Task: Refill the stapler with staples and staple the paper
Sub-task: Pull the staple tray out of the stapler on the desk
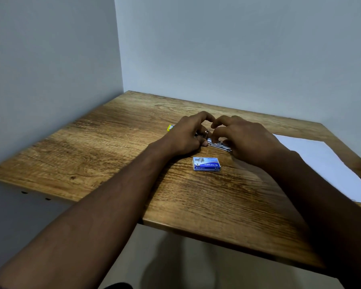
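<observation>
Metal stapler (218,145) with yellow end: our left hand (186,136) steadies it on the wooden table (113,155); our right hand (244,140) pinches near its open channel, apparently loading staples.

There is a single view, from a wide-angle camera worn on the person's head. It looks forward and steeply down over a wooden desk (117,147) set into a corner of two pale walls. Both forearms run in from the bottom edge, so the lens sits close above and behind them. The desk's near edge crosses the lower frame on a slant, with floor showing below it. Straight lines bend toward the frame's borders.
</observation>
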